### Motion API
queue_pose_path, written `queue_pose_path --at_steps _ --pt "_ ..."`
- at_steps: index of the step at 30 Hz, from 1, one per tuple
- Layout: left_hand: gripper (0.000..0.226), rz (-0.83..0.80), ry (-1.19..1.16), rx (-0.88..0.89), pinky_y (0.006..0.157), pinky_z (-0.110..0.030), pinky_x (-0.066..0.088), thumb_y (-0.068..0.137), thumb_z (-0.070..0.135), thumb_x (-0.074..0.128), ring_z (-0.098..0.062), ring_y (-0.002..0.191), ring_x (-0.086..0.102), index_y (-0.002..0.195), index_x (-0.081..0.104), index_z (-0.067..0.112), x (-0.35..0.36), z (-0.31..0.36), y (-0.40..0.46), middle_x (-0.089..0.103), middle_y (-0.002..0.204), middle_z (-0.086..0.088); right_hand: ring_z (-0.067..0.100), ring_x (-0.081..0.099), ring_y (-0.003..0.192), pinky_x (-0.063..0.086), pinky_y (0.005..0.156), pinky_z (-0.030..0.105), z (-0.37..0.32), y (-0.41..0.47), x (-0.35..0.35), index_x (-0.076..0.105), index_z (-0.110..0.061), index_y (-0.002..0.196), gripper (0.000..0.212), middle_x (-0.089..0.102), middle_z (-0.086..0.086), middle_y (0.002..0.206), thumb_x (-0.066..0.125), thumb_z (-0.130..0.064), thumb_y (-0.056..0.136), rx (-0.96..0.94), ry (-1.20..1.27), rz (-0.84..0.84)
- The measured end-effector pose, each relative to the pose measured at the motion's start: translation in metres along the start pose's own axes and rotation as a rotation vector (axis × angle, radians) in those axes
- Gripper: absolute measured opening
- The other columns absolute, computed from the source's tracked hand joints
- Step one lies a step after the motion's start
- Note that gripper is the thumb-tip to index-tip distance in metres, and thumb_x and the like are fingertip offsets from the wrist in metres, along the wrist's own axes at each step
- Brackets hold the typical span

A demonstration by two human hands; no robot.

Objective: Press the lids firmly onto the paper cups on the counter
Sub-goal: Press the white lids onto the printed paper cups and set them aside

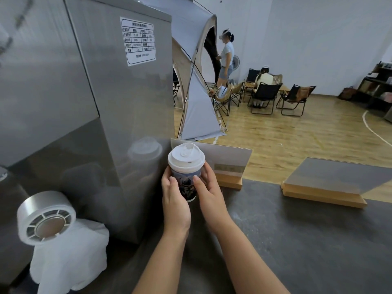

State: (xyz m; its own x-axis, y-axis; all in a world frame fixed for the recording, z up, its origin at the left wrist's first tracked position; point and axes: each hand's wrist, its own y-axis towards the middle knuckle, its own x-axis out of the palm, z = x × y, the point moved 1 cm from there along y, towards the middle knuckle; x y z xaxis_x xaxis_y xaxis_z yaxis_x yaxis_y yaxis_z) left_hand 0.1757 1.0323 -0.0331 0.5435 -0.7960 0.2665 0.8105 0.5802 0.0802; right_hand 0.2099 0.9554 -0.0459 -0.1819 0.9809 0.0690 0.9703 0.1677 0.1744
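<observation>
Holding a paper cup (186, 184) from both sides, just right of the steel machine (89, 98) that serves as landmark here. Left hand (175, 200): fingers and thumb curled round the cup's left wall, gripping it. Right hand (206, 187): thumb laid across the printed front of the cup, fingers wrapped round the far right side, also gripping. White lid (186, 157) sits on the cup rim, appears level; sip-hole flap stands up at its far edge. Cannot tell from this view whether the lid is fully seated all the way round.

Cup base is close to the dark counter (297, 240), at the foot of the machine's right face; cannot tell whether it touches the surface. Faint reflection of the lid visible on that face of the machine.

White label (138, 41) high on the machine's right face, text too small to read. Roll of sealing film (46, 218) with a spoked white core in front of the machine, lower left, resting on a white cloth (70, 259). Two wooden-based sign stands to the right of the machine: one (229, 164) directly behind the cup, the other (326, 183) further right on the counter edge.
</observation>
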Motion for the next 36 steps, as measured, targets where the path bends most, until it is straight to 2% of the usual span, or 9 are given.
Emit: queue_pose_path --at_steps 8,15,17,21,23,25,28,33,36 --pt "0.048 -0.042 0.062 -0.021 0.123 -0.04 0.025 0.109 0.024 0.03 -0.008 0.146 0.031 0.157 0.027 0.029 0.0 -0.007 0.003 0.033 0.16 0.009 0.004 0.051 0.131 0.042 0.11 0.028 0.001 -0.002 0.003 0.046 -0.036 0.139 0.045 0.055 -0.01 0.141 0.055 -0.016 0.1 0.077 0.063 0.038" --pt "0.051 -0.023 0.127 -0.171 0.121 -0.036 0.025 0.108 0.026 0.033 -0.015 0.146 0.032 0.158 0.025 0.022 -0.003 -0.004 -0.008 0.032 0.162 0.001 0.012 0.052 0.13 0.041 0.113 0.041 -0.005 -0.012 -0.003 0.044 -0.032 0.144 0.049 0.054 -0.002 0.141 0.057 -0.02 0.098 0.162 0.118 0.077" --pt "0.051 -0.023 0.163 -0.229 0.119 -0.034 0.027 0.107 0.022 0.036 -0.019 0.146 0.032 0.157 0.026 0.017 -0.006 -0.003 -0.018 0.033 0.161 -0.003 0.012 0.054 0.125 0.044 0.11 0.039 -0.009 -0.021 -0.013 0.046 -0.035 0.141 0.044 0.054 -0.002 0.136 0.055 -0.021 0.1 0.195 0.132 0.097" --pt "0.042 -0.065 0.162 -0.273 0.111 -0.032 0.033 0.106 0.018 0.041 -0.016 0.129 0.043 0.148 0.041 0.016 0.001 0.004 -0.051 0.047 0.146 -0.003 0.015 0.066 0.111 0.052 0.099 0.037 -0.019 -0.048 -0.047 0.055 -0.033 0.13 0.031 0.069 -0.001 0.12 0.052 -0.021 0.102 0.236 0.156 0.1" --pt "0.031 -0.123 0.154 -0.286 0.112 -0.034 0.036 0.106 0.018 0.042 -0.016 0.123 0.048 0.134 0.053 0.019 0.014 0.006 -0.066 0.053 0.137 -0.003 0.018 0.069 0.106 0.054 0.096 0.038 -0.024 -0.063 -0.071 0.06 -0.029 0.124 0.026 0.074 0.0 0.112 0.05 -0.019 0.102 0.228 0.119 0.113" --pt "0.024 -0.195 0.154 -0.285 0.1 -0.03 0.044 0.106 0.016 0.041 -0.018 0.115 0.055 0.117 0.062 0.019 0.032 0.008 -0.083 0.062 0.124 -0.006 0.02 0.07 0.104 0.054 0.094 0.038 -0.03 -0.079 -0.098 0.064 -0.028 0.117 0.023 0.076 0.0 0.106 0.049 -0.019 0.103 0.222 0.091 0.154" --pt "0.028 -0.289 0.173 -0.263 0.078 -0.019 0.047 0.105 0.011 0.04 -0.017 0.101 0.063 0.107 0.068 0.012 0.065 0.007 -0.109 0.07 0.109 -0.009 0.019 0.07 0.101 0.055 0.09 0.036 -0.04 -0.1 -0.144 0.067 -0.027 0.112 0.022 0.076 0.0 0.102 0.048 -0.02 0.103 0.215 0.065 0.25" --pt "0.03 -0.416 0.182 -0.273 0.083 -0.024 0.051 0.105 0.009 0.042 -0.019 0.098 0.067 0.098 0.071 0.015 0.129 -0.013 -0.162 0.073 0.102 -0.011 0.017 0.067 0.093 0.052 0.083 0.032 -0.057 -0.134 -0.23 0.068 -0.022 0.109 0.023 0.075 0.005 0.102 0.046 -0.015 0.103 0.183 0.05 0.414" --pt "0.029 -0.486 0.152 -0.271 0.076 -0.017 0.051 0.104 0.007 0.043 -0.017 0.094 0.066 0.098 0.069 0.015 0.168 -0.024 -0.193 0.073 0.101 -0.011 0.017 0.066 0.091 0.051 0.082 0.031 -0.066 -0.154 -0.276 0.067 -0.021 0.108 0.023 0.075 0.007 0.103 0.046 -0.014 0.104 0.157 0.028 0.509"
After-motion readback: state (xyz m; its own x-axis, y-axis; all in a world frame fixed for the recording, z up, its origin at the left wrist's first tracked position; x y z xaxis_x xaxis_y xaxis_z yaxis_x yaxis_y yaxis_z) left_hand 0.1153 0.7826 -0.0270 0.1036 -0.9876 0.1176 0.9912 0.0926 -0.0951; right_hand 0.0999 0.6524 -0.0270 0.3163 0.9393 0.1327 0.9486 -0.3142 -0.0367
